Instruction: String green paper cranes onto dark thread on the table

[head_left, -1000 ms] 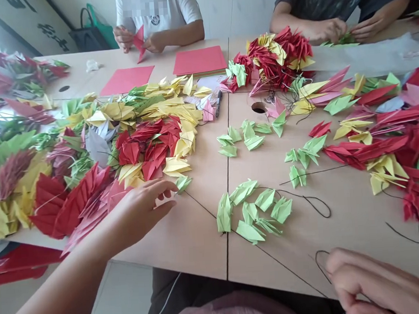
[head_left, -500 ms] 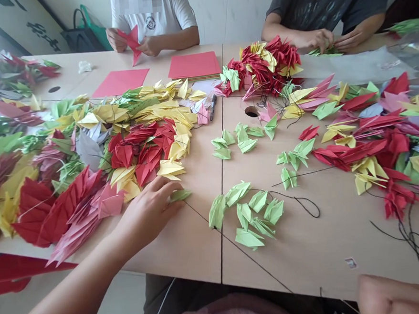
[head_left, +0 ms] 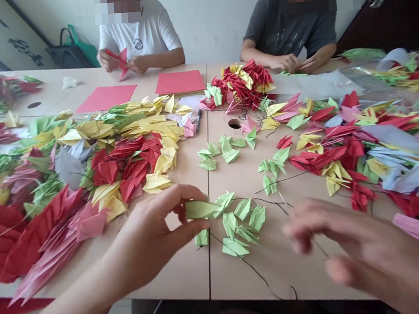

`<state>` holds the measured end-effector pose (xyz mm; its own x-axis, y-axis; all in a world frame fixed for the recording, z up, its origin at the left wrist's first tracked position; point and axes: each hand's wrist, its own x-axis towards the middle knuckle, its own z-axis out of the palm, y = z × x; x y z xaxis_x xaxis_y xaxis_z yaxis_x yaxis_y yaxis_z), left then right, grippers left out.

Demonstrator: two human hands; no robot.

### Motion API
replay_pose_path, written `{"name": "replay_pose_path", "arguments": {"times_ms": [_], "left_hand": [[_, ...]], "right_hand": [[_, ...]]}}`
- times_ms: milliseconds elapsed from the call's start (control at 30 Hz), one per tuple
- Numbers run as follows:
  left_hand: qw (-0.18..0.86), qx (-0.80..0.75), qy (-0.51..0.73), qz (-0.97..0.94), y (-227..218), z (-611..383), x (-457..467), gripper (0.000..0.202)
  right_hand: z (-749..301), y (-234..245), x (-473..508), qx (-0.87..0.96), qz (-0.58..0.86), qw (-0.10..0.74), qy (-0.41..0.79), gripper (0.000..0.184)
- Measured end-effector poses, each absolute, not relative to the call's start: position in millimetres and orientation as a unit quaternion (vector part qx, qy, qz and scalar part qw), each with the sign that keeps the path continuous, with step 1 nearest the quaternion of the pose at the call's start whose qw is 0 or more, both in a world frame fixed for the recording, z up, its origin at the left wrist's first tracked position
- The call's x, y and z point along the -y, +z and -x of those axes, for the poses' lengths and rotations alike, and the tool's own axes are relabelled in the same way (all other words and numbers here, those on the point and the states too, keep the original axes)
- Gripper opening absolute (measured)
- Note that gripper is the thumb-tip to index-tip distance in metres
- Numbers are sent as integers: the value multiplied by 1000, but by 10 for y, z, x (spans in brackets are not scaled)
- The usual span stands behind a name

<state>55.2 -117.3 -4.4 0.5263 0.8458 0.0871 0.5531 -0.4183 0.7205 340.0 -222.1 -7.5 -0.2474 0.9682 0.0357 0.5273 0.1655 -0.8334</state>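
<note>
My left hand (head_left: 164,227) pinches a green folded-paper piece (head_left: 200,209) between thumb and fingers, just above the table. Several similar green pieces (head_left: 235,247) lie in a loose ring beside it, partly joined by dark thread (head_left: 255,268). Blurred by motion, my right hand (head_left: 359,247) hovers right of this ring, its thumb apart from its fingers. A thin pale line, perhaps a needle, shows by its fingertips with dark thread near it; whether the hand grips it is unclear.
Heaps of coloured folded paper lie left (head_left: 123,158) and right (head_left: 338,152). A red paper stack (head_left: 179,82), a single red sheet (head_left: 107,98) and a pen (head_left: 199,121) lie farther back. Two people sit opposite, one holding red paper (head_left: 120,63). The table has a hole (head_left: 234,123).
My left hand has lifted the green piece off the table and moved right with it. My right hand has risen from the lower right corner over the table. The view has shifted.
</note>
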Motion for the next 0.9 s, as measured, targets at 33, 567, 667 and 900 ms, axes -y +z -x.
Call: {"name": "replay_pose_path", "arguments": {"times_ms": [33, 567, 667, 900], "left_hand": [[311, -407, 235, -826, -37, -650, 1184, 20], [594, -374, 314, -640, -244, -1068, 1077, 11], [632, -371, 294, -614, -258, -1088, 1047, 9], [624, -370, 260, -637, -266, -1056, 1090, 7]], "right_hand": [[-3348, -31, 2075, 670, 529, 321, 410, 45], [-3093, -262, 1645, 542, 526, 408, 513, 21], [-3103, -281, 1638, 556, 525, 404, 502, 22], [-3148, -279, 1651, 583, 518, 395, 485, 23]]}}
